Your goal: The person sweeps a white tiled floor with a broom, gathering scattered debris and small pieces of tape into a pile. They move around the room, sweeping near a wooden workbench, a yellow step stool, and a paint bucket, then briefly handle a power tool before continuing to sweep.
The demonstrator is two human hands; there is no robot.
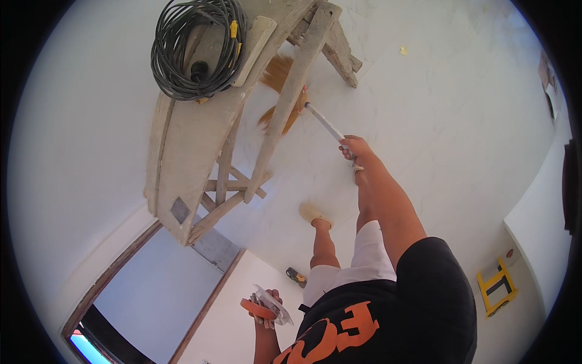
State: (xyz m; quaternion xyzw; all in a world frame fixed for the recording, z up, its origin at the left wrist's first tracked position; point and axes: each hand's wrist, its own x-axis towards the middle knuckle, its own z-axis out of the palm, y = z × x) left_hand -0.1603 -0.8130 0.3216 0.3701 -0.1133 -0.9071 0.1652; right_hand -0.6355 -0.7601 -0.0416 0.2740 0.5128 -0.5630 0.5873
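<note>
My right hand (354, 150) is wrapped round the pale handle of a broom (327, 123), arm stretched forward. Its straw-coloured bristles (277, 71) lie on the floor, partly hidden behind a leg of the wooden trestle bench. Close to my body, my left hand (274, 296) grips a bunch of things: a flat orange piece (257, 309), perhaps a tape roll, and crumpled white scraps (270, 301). The rest of what it holds is too jumbled to name.
The plaster-stained bench (200, 138) stands ahead on the left, bearing a coiled black cable (176, 51). A yellow frame-like object (497, 287) lies on the right; a black-and-yellow tool (296, 277) lies near my legs. A small yellowish scrap (403, 51) is on the far floor.
</note>
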